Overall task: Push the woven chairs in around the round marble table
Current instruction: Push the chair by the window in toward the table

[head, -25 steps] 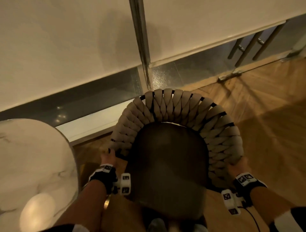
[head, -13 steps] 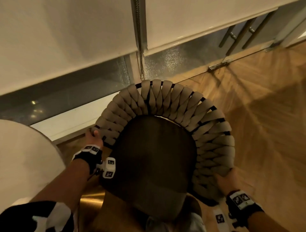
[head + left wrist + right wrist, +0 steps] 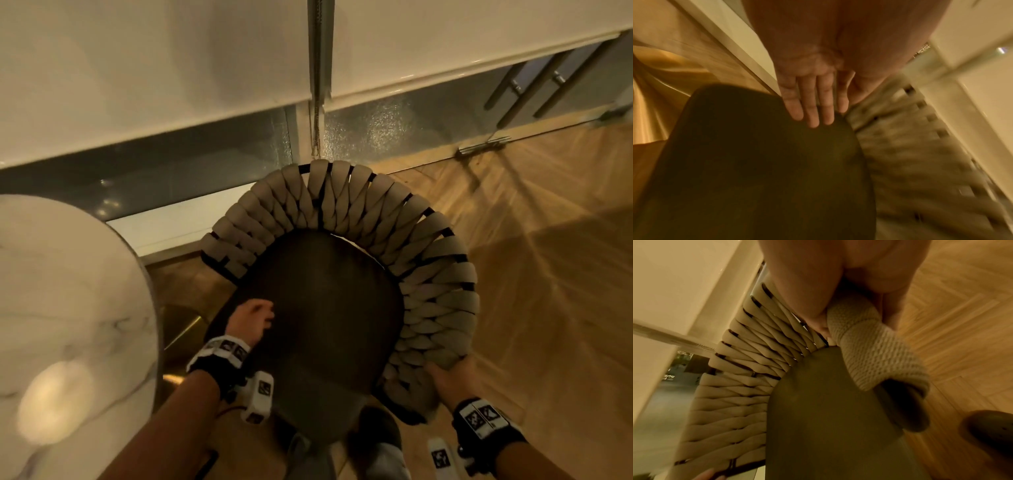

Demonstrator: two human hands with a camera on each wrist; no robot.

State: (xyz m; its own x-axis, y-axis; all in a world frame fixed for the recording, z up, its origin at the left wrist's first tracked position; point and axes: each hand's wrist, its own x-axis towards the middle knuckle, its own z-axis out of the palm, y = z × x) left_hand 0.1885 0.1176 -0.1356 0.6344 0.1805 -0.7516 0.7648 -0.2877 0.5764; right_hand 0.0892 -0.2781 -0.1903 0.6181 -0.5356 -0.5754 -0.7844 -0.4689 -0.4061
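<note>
Woven chair (image 3: 428,274): right hand (image 3: 452,377) clasps its arm end; left hand (image 3: 251,322) flat-fingered over seat.

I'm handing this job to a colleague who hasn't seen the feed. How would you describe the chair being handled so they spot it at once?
Start at the round white marble table on the left; the woven chair stands just to its right on the herringbone wood floor, in front of the window wall. Its curved back of thick beige woven straps wraps a dark seat cushion, and the right hand grips its rim.
</note>
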